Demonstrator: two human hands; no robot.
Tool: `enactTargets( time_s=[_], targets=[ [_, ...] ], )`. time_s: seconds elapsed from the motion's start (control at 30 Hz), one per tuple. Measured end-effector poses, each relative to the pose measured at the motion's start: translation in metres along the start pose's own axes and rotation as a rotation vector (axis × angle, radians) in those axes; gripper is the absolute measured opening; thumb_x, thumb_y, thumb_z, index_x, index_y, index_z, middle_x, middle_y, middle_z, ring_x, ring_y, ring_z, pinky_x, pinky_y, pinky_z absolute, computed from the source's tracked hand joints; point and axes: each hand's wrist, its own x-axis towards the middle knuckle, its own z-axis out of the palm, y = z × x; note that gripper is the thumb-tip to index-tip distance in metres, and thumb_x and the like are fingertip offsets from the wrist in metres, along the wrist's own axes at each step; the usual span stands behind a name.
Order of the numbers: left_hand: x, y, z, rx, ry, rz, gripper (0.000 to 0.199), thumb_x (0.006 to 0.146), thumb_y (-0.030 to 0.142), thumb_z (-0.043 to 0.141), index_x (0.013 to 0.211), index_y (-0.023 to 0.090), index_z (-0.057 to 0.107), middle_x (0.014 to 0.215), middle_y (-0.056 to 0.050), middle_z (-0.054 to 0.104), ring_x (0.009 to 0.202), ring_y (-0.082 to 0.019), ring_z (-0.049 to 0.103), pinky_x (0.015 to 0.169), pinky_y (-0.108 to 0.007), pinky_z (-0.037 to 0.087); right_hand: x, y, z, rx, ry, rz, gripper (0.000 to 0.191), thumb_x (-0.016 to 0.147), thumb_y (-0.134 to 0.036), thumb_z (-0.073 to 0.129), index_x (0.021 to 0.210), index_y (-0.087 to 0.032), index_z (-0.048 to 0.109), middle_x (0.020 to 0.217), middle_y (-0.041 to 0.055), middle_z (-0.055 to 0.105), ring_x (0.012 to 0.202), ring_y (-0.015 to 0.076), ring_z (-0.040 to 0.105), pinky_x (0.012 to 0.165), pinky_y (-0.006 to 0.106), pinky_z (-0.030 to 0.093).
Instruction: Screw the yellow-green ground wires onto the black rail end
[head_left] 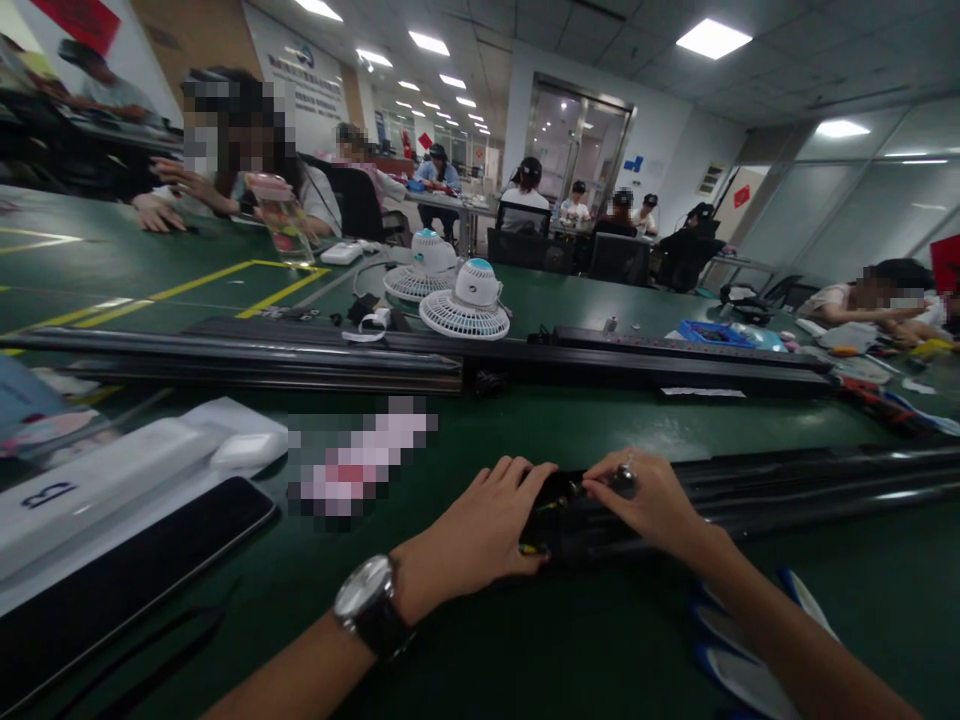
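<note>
Long black strips [810, 482] lie on the green table and run off to the right. My left hand [487, 520], with a watch on its wrist, is wrapped round their left end, thumb on the near side and fingers on the far side. Small yellow and dark pieces show at that end, between my hands. Over the strips, my right hand [637, 495] pinches something small and dark by the fingertips; its shape is too small to tell. A shiny metal bit shows by its index finger.
More black bars [360, 370] stretch across the table behind my hands. Two white fans [466, 305] stand beyond them. At left are a dark phone-like slab [135, 590] and a white box [97, 490]. Blue-edged white items [742, 665] lie near my right forearm. Other people sit around.
</note>
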Motion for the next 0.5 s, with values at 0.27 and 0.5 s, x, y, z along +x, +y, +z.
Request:
enactTargets(
  time_s=[0.27,0.5],
  targets=[
    [-0.0009,0.0002,-0.0003,0.001,0.012,0.004,0.089,0.076,0.047,0.073,0.149,0.030,0.026,0.136,-0.010,0.046,0.121,-0.031,0.047,0.100,-0.047,0.040,-0.0007,0.0007,0.0033,-0.002,-0.015,-0.043,0.008,0.091,-0.026,0.064,0.091,-0.025,0.071,0.086,0.0010,0.075,0.078,0.0187,0.069,0.075,0.033,0.052],
    [0.0000,0.0036,-0.0068,0.025,-0.040,0.024,0.087,0.076,0.044,0.076,0.148,0.033,0.028,0.134,-0.008,0.046,0.117,-0.029,0.048,0.101,-0.046,0.040,-0.0006,-0.0038,0.0003,0.021,-0.009,-0.051,0.007,0.091,-0.026,0.063,0.091,-0.025,0.070,0.082,0.0002,0.074,0.076,0.0179,0.068,0.073,0.032,0.050]
  ],
)
